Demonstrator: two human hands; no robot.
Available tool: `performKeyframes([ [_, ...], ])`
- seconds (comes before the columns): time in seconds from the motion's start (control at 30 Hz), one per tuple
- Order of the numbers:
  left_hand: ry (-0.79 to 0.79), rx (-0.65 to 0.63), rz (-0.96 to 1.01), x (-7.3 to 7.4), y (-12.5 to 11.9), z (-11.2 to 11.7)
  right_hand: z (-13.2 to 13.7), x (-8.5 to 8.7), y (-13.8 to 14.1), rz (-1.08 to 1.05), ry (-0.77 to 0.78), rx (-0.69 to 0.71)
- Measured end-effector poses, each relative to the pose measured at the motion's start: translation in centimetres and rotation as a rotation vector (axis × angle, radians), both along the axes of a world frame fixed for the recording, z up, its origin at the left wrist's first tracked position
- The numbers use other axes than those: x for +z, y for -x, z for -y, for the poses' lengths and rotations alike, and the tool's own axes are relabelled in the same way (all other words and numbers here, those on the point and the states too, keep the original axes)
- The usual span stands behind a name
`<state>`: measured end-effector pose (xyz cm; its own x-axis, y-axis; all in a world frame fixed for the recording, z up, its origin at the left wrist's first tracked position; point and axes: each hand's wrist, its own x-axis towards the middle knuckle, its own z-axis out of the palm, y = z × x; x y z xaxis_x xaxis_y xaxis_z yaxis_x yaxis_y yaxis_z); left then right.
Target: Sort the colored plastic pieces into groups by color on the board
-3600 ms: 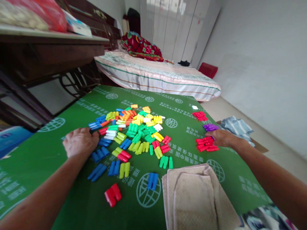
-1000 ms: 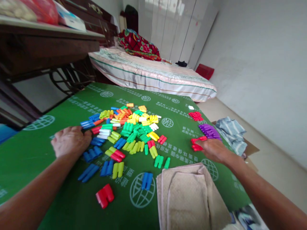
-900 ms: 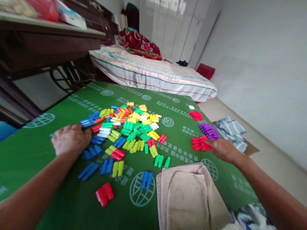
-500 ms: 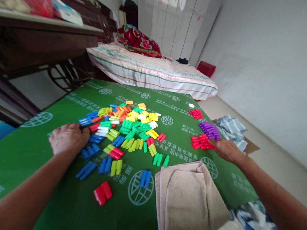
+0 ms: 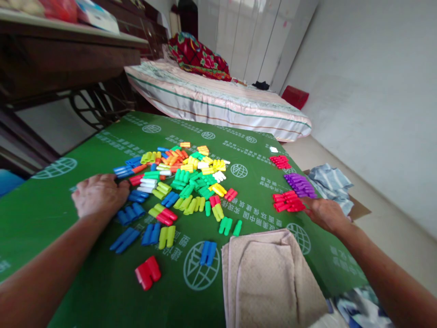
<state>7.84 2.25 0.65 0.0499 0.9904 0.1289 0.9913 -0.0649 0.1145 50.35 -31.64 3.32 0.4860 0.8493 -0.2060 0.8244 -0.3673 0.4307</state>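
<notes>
My left hand [image 5: 100, 195] rests palm down on the green board, its fingers loosely bent and its thumb side close to blue plastic tube blocks [image 5: 137, 196]. Nothing shows in its grasp, though the fingertips are partly hidden. Over at the right, my right hand [image 5: 326, 213] is stretched out low with its fingertips at the end of a group of red tube blocks [image 5: 288, 202]. A row of purple tube blocks [image 5: 300, 186] lies just beyond those fingers. A large mixed pile of coloured tube blocks [image 5: 191, 180] spreads between the hands.
A folded beige cloth [image 5: 266, 278] lies at the near edge. Single blocks, one red [image 5: 148, 272] and one blue [image 5: 208, 253], lie in front. Farther red blocks [image 5: 280, 161] and a white block [image 5: 273, 149] sit at the right edge. Beyond stands a bed [image 5: 218, 102].
My right fingertips have drawn back very slightly from the red blocks. The view has shifted a little; my left hand stays in place on the board.
</notes>
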Motion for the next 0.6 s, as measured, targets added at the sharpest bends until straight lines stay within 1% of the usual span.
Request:
performKeyframes([
  [0.33,-0.024,-0.007,-0.004,-0.5,0.3,-0.3,0.1,-0.5,-0.1,-0.019,-0.021,-0.016],
  [0.5,-0.023,-0.008,0.007,-0.5,0.2,-0.1,0.3,-0.1,0.3,0.012,-0.007,-0.038],
  [0.6,-0.030,-0.011,0.036,-0.4,0.1,0.1,0.3,0.4,1.2,0.049,-0.025,-0.026],
])
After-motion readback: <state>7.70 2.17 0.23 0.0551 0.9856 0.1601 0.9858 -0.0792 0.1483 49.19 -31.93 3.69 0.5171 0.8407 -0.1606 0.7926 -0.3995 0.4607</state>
